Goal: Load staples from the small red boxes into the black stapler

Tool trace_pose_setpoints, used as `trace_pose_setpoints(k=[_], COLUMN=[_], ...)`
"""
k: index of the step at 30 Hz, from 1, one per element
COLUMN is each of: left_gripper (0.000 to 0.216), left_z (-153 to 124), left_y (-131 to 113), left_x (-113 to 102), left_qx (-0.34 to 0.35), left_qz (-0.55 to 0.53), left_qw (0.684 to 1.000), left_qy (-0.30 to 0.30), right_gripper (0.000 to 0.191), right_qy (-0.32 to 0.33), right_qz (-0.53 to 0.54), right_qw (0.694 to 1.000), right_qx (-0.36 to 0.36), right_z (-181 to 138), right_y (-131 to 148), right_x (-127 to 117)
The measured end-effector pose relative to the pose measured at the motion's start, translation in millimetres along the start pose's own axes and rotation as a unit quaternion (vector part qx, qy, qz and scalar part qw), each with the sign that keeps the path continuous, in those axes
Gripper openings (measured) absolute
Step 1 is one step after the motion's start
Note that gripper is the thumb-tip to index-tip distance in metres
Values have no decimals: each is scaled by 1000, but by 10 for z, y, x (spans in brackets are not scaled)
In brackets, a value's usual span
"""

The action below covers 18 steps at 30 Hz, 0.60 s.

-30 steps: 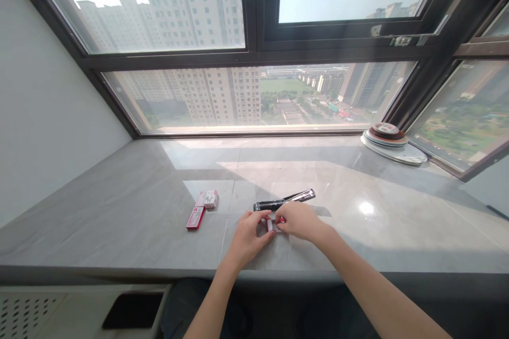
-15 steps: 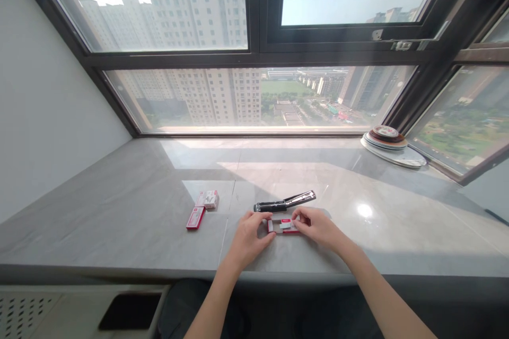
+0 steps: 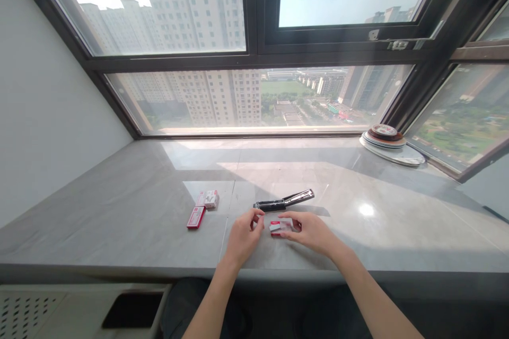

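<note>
My right hand [image 3: 312,230] grips a small red-and-white staple box [image 3: 275,226], its thumb and fingers curved round the right side. A pale flap or insert shows at the box's left part. Just left of the box and apart from it is my left hand [image 3: 243,235], with thumb and fingertips drawn together. Whether anything small sits in that pinch is hidden. Behind both hands lies a black stapler [image 3: 278,203], its metal upper part swung open to the right.
To the left lie a red-and-white flat box [image 3: 196,217] and a small white box [image 3: 211,199]. Stacked plates [image 3: 392,145] stand in the far right corner by the window. The grey stone counter [image 3: 119,212] ends at a front edge close to me.
My left hand has let go of the box's left end and moved left. The box looks shorter, its open tray no longer showing, and the right hand has shifted slightly left around it.
</note>
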<state>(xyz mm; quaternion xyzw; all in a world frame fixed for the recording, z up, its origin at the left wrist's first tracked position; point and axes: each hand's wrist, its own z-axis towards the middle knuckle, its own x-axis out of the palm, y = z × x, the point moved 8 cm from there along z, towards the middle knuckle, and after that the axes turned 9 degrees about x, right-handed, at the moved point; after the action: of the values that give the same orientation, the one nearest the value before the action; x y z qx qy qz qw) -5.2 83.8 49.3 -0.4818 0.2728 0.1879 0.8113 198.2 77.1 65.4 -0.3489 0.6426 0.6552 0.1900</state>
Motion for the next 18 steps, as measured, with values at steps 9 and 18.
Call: trace_pose_setpoints(k=[9,18], left_gripper=[29,22], left_z=[421,295], left_y=[235,161], left_x=[92,179], left_qx=[42,65], left_qz=[100,65], left_qw=[994,995], left_qy=[18,37], right_gripper=[21,26], right_qy=[0,-75], right_qz=[-11,-15], right_qw=[999,997], right_qx=[-48,-30], right_z=[69,454], right_y=[196,204], right_x=[231,38])
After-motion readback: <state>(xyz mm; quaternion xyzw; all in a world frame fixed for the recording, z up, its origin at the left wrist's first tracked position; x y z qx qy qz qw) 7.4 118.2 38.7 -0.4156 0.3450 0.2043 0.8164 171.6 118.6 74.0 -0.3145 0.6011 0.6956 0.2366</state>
